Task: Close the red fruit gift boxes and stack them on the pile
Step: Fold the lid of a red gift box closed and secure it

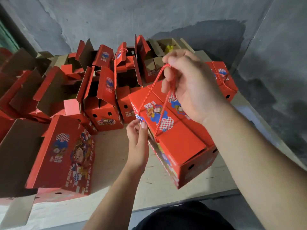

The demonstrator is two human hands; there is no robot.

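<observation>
At the near left, an open red box [63, 156] is seen lying on the cardboard sheet [113, 163], with more open boxes [103, 100] crowded behind it at the far left. The left hand [138, 141] is laid against the closed box [176, 138], its fingers loosely curled. To the right, the red cord handle [159, 95] is gripped by the right hand [189, 85], and the closed box is hung tilted beneath it.
</observation>
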